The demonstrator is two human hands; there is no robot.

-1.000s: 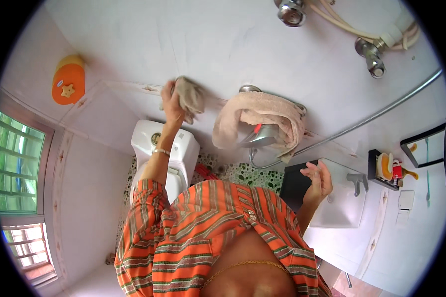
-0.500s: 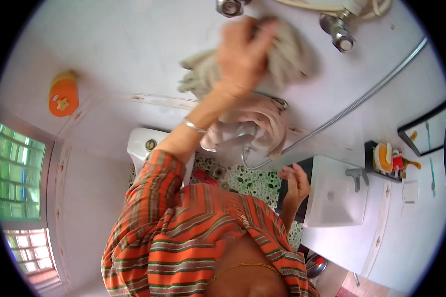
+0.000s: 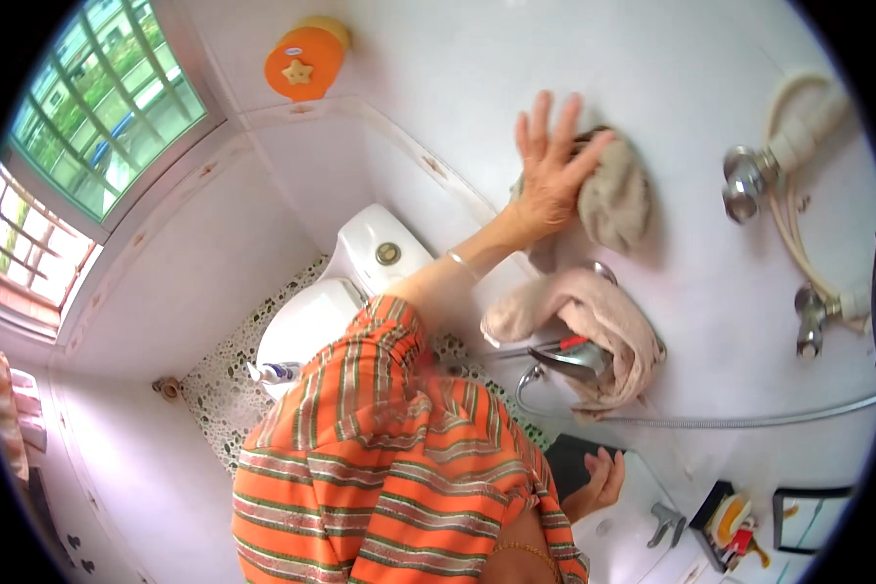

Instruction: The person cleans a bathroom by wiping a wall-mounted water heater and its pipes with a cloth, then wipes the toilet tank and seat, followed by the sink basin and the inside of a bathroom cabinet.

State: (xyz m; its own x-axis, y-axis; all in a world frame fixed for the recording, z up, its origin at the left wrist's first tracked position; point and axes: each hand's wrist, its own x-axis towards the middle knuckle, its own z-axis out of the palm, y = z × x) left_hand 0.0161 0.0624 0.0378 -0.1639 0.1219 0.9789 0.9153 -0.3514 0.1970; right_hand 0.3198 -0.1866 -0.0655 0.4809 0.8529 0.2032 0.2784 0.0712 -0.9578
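My left hand [image 3: 552, 180], a bracelet on its wrist, reaches up to the pale wall with its fingers spread. Under its palm and thumb a bunched grey-beige cloth [image 3: 615, 200] is pressed to the wall. Just below hangs a pinkish towel [image 3: 628, 336], looped around a metal fixture, with a dark, red-marked object inside the loop that I cannot make out. Low at the right, my right hand [image 3: 599, 484] hovers in front of the white washbasin [image 3: 633, 535], fingers loosely bent and apart, with nothing visible in it.
Metal valves [image 3: 747, 185] with a cream hose stick out at the right, above a metal shower hose [image 3: 749, 421]. An orange dispenser [image 3: 304, 63] sits on the wall near a barred window [image 3: 107, 107]. Below are a toilet [image 3: 307, 326] and a black caddy [image 3: 715, 526].
My view has turned, bringing more of the window and toilet in. The left hand and cloth have moved leftward from the valves, and its fingers have spread. The right hand stays near the basin.
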